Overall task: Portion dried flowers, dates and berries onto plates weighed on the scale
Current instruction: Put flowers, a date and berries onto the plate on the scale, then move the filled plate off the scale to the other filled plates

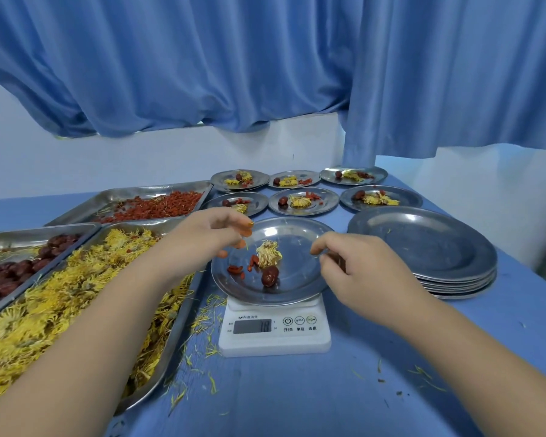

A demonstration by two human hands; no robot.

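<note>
A metal plate rests on the white scale, whose display reads 18. On the plate lie a dried yellow flower, a dark red date and a few red berries. My left hand hovers over the plate's left rim, fingers loosely pinched around red berries, and a couple of berries are blurred in the air just below it. My right hand is at the plate's right rim, thumb and fingers curled around its edge.
Three metal trays sit on the left: berries, dates and yellow flowers. Several filled plates stand behind the scale. A stack of empty plates is on the right. Loose petals litter the blue tabletop.
</note>
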